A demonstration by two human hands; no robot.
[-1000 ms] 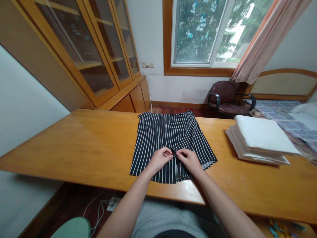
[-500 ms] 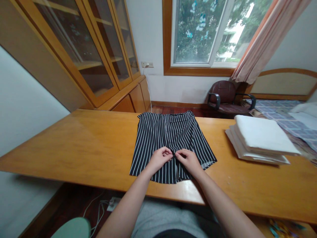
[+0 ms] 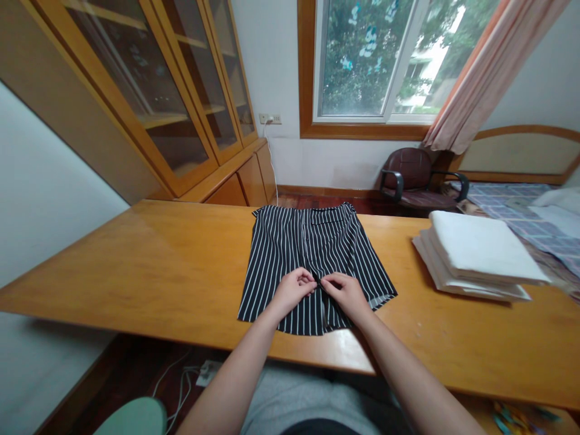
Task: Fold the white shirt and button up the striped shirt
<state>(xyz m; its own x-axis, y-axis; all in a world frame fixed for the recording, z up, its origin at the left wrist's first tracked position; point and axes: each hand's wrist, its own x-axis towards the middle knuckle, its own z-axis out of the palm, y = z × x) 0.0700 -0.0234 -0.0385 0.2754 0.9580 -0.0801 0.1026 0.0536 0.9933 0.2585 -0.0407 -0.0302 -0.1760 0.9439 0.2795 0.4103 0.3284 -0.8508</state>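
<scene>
A black garment with white stripes (image 3: 281, 254) lies spread on the wooden table (image 3: 136, 266); whether it is a shirt, skirt or shorts I cannot tell. A front strip runs down its middle, and below my hands its two edges part slightly. My left hand (image 3: 295, 289) is closed in a pinch on the cloth at this strip. From the other side my right hand (image 3: 345, 292) pinches the same spot, fingertips almost meeting those of the left. Whatever small part lies between the fingertips is hidden.
On the table's right side sits a stack of folded white cloth (image 3: 484, 248). Behind the table stand a glass-doored cabinet (image 3: 181, 90), a dark red armchair (image 3: 410, 172) and a bed (image 3: 512, 199). A green stool (image 3: 136, 417) and white cables are below, at the left.
Almost nothing differs. Both hands stay pinched at the same place on the garment, with only a very slight shift of the fingertips.
</scene>
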